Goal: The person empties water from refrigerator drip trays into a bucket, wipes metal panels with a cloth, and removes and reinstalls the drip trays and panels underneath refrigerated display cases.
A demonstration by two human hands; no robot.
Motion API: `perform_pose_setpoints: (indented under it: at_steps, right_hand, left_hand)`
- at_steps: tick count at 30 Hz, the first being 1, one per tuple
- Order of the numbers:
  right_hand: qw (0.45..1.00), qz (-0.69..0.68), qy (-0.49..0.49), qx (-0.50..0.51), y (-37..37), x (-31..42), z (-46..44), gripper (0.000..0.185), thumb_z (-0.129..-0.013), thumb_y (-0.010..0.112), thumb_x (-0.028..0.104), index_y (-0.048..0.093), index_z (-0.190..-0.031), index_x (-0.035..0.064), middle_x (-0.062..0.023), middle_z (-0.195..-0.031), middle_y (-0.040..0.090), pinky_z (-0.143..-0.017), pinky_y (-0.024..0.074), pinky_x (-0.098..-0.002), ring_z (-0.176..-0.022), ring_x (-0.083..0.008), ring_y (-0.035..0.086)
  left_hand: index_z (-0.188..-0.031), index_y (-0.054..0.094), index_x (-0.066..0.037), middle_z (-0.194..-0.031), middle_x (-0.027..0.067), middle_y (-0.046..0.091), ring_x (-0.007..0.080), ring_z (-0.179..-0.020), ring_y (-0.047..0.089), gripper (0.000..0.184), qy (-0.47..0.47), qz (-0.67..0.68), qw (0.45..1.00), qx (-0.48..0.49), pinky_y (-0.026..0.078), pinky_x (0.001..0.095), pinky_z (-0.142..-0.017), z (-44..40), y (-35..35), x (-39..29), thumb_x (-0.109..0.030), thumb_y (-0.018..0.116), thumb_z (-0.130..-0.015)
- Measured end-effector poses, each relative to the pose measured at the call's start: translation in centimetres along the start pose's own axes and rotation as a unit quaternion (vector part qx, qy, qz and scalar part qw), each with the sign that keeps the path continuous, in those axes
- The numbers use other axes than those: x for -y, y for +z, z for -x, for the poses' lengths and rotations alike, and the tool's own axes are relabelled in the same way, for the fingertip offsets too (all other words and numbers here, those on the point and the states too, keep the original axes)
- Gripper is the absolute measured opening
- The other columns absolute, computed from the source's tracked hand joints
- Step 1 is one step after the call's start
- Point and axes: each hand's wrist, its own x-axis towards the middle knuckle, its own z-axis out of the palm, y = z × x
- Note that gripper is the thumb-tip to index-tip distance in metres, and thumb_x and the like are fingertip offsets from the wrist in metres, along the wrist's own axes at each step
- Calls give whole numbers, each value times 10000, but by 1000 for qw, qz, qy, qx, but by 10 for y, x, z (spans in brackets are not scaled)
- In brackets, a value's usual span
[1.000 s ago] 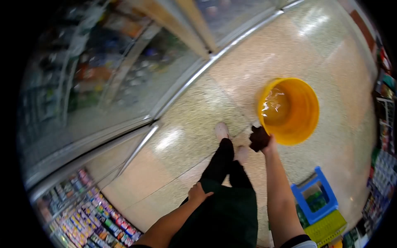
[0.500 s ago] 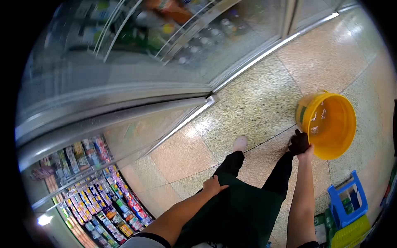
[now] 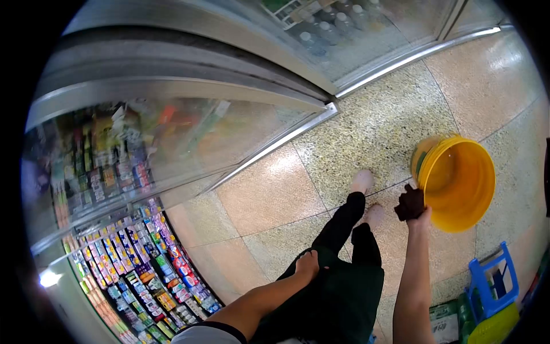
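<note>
My right hand [image 3: 421, 221] is closed on the rim of a yellow bucket [image 3: 461, 183], which is tilted with its mouth facing me. A crumpled dark brown cloth [image 3: 410, 203] is held in the same hand, against the bucket's near left side. Inside the bucket I see a bare yellow wall and bottom. My left hand [image 3: 307, 265] lies with curled fingers on the edge of a dark green apron [image 3: 326, 301] at my waist, and seems to grip its fabric.
A glass cooler door [image 3: 189, 143] stands to the left, with bottles [image 3: 338, 23] behind the glass beyond it. Shelves of packaged goods [image 3: 143, 281] are at the lower left. A blue plastic stool [image 3: 487, 281] and a yellow-green item [image 3: 492, 328] sit at the lower right on the tiled floor.
I have stepped forward, and both shoes now show. The cooler door's corner has shifted right and up in view. The bucket and cloth stay in my right hand; my left hand remains at the apron.
</note>
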Motion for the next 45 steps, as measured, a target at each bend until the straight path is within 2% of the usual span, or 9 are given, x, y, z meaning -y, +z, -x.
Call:
perform_pose_setpoints:
  at_steps: [12, 16, 20, 24, 27, 36, 38, 40, 45]
  right_hand:
    - [999, 44, 22, 22, -89, -90, 0, 510, -837, 314, 398, 456, -1174, 43, -129, -1156, 513, -915, 393, -410, -1064, -292, 490]
    - [974, 63, -19, 219, -126, -105, -22, 588, -834, 327, 499, 417, -1222, 67, -124, -1193, 484, -910, 386, -417, -1087, -286, 467]
    - [970, 48, -160, -178, -44, -133, 26, 577, -845, 319, 544, 472, -1100, 50, -139, -1073, 535, -827, 448, -412, -974, -293, 533]
    - [967, 146, -209, -2, -67, -192, 22, 439, -831, 419, 511, 462, -760, 80, -96, -835, 567, -766, 468, -360, -802, -232, 562]
    - [966, 222, -135, -2, -88, -269, -8, 314, -837, 464, 304, 541, -990, 41, -62, -853, 568, -782, 457, -328, -838, -206, 550]
    - [788, 564, -187, 163, -24, -459, -80, 44, -815, 534, 87, 552, -817, 47, 25, -664, 511, -528, 365, -201, -583, -47, 442]
    - [717, 617, -253, 203, -3, -459, -120, 65, -804, 555, 119, 557, -836, 62, 2, -585, 524, -487, 386, -245, -508, -93, 476]
    - [523, 750, -359, 188, 32, -457, -150, 117, -777, 587, 156, 555, -861, 83, -38, -550, 547, -481, 408, -301, -488, -181, 531]
    - [341, 767, -457, 293, 105, -469, -246, 536, -752, 605, 201, 401, -1248, 182, -79, -568, 551, -485, 415, -380, -521, -274, 543]
  left_hand:
    - [-1202, 323, 45, -1037, 200, 523, 298, -933, 560, 907, -109, -49, 992, 34, 481, 376, -751, 30, 53, 120, -607, 610, -640]
    - [-1234, 283, 54, -1059, 205, 517, 311, -948, 557, 968, -132, -48, 988, 59, 480, 378, -757, 17, 78, 175, -620, 616, -624]
    - [-1201, 305, 48, -1055, 220, 515, 326, -940, 561, 938, -105, 15, 992, 61, 480, 393, -758, -9, 86, 226, -633, 601, -628]
    - [-1199, 313, 42, -1050, 234, 512, 340, -944, 553, 919, -101, 80, 990, 64, 472, 416, -765, -15, 96, 300, -644, 572, -646]
    - [-1242, 317, 6, -1090, 230, 489, 344, -998, 515, 887, -78, 122, 985, 90, 444, 425, -811, -11, 91, 321, -619, 569, -665]
    - [-1214, 373, -48, -1136, 205, 430, 351, -1064, 424, 705, -53, 242, 960, -130, 382, 409, -889, -36, 117, 387, -407, 661, -680]
    - [-1203, 387, -54, -1135, 206, 426, 355, -1059, 426, 685, -51, 254, 949, -182, 383, 411, -886, -59, 111, 391, -380, 675, -675]
    - [-1162, 428, -55, -1113, 187, 439, 350, -1049, 429, 625, -10, 278, 928, -248, 366, 401, -897, -84, 101, 389, -294, 687, -646]
    - [-1115, 468, -10, -1104, 183, 475, 318, -1042, 453, 523, 63, 320, 853, -408, 361, 395, -893, -147, 86, 377, -255, 648, -689]
